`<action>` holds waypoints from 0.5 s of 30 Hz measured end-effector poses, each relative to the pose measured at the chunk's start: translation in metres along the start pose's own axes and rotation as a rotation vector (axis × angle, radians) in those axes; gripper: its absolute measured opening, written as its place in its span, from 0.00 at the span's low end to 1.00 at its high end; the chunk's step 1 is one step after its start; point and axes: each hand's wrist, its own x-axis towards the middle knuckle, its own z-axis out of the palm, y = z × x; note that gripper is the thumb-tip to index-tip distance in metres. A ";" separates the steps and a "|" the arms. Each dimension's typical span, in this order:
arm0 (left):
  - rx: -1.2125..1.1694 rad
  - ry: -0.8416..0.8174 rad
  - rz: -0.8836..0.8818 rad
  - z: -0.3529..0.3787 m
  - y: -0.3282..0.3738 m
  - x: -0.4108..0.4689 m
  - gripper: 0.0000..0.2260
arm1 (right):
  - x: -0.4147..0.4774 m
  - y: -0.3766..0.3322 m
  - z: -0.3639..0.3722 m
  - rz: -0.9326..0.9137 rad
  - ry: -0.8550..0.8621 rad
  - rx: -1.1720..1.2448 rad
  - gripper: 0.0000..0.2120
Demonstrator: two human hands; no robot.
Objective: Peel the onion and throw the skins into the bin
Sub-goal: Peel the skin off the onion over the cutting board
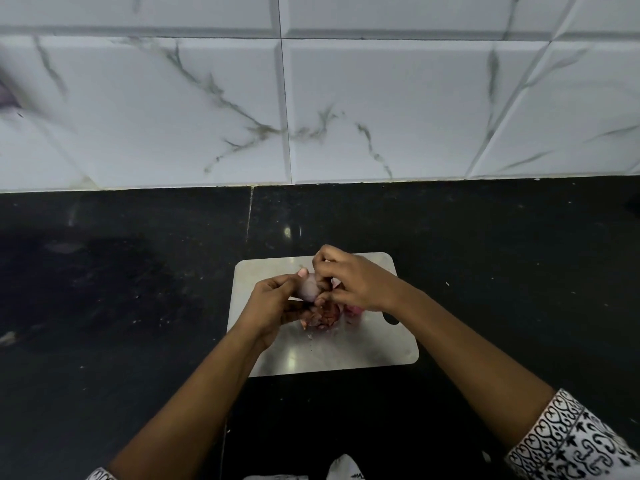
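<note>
A pale purple onion [309, 288] is held above a steel cutting board [346, 351] on the black counter. My left hand [273, 303] grips the onion from the left and below. My right hand [349, 278] comes from the right, its fingertips pinched on the onion's skin at its right side. A heap of reddish-brown skins [325, 318] lies on the board just under both hands, with pink pieces [353, 309] beside it, partly hidden by my right hand. No bin is in view.
The black stone counter [502, 254] stretches to both sides of the board. A white marble-tiled wall [381, 109] rises behind it. Small scraps speckle the counter at the left [8, 337]. A blurred purple shape [7, 95] sits at the far left edge.
</note>
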 end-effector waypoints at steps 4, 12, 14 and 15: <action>0.009 0.021 -0.015 0.001 0.004 0.001 0.15 | -0.002 0.001 0.000 0.053 0.136 0.091 0.13; 0.042 -0.015 -0.048 -0.001 0.016 0.000 0.12 | -0.006 -0.002 0.001 0.049 0.211 0.046 0.10; 0.033 -0.008 -0.046 -0.001 0.017 -0.001 0.10 | -0.006 -0.003 0.002 0.068 0.157 0.017 0.13; 0.033 0.006 -0.041 0.000 0.016 -0.001 0.10 | -0.006 -0.003 0.004 0.071 0.132 -0.011 0.14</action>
